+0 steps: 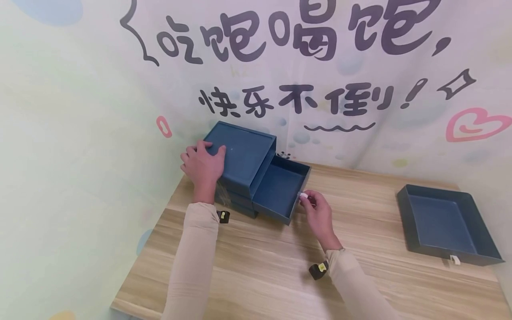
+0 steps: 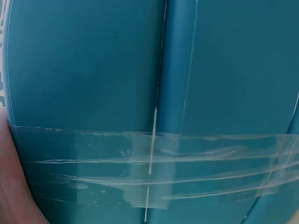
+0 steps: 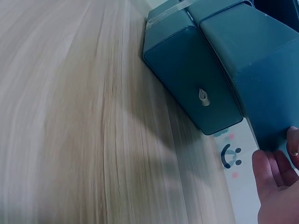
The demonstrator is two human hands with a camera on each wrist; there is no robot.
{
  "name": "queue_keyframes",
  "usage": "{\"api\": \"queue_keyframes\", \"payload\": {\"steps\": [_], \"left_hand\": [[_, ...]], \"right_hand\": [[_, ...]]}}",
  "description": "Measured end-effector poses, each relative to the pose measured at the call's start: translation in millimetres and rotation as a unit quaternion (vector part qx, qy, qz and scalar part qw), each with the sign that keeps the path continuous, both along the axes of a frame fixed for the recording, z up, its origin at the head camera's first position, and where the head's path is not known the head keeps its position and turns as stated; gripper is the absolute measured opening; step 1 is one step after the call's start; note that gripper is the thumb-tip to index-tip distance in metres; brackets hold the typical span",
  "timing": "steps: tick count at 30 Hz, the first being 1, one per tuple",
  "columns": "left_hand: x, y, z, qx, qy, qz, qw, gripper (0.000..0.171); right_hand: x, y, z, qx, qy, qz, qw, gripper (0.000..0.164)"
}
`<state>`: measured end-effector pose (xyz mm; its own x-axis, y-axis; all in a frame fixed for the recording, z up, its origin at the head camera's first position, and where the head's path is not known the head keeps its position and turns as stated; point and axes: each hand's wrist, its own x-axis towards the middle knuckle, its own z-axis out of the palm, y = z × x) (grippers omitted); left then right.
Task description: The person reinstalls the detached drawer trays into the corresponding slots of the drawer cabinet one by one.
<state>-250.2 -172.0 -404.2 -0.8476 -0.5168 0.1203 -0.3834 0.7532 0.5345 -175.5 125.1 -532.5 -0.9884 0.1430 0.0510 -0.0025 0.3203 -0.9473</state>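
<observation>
In the head view, my left hand [image 1: 204, 166] rests spread over the top left edge of a dark blue drawer cabinet [image 1: 244, 153]. Thumb and one fingertip press on its top. My right hand [image 1: 318, 218] pinches the small white knob [image 1: 303, 195] of a drawer [image 1: 282, 184], which is pulled far out to the right below the open upper slot. The drawer's inside shows nothing in it. From the right wrist, a lower closed drawer [image 3: 187, 79] with a pale knob [image 3: 203, 97] appears under it. Clear tape [image 2: 93, 163] runs across the cabinet's side in the left wrist view.
A separate blue drawer [image 1: 444, 222] with a white knob [image 1: 454, 259] lies on the wooden table [image 1: 256, 266] at the right. Behind the table hangs a printed wall cloth [image 1: 340, 146]. A pale wall [image 1: 80, 178] borders the left side.
</observation>
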Motion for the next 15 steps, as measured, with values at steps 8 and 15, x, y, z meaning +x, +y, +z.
{"api": "queue_keyframes", "payload": {"steps": [8,15], "left_hand": [[0.8,0.3,0.6,-0.001,0.002,0.000,1.0000,0.059],[0.3,0.1,0.8,0.000,0.004,-0.001,1.0000,0.058]], "right_hand": [[-3.3,-5.7,0.5,-0.002,-0.004,0.009,1.000,0.023],[-5.9,-10.3,1.8,0.002,-0.013,0.011,1.000,0.024]]}}
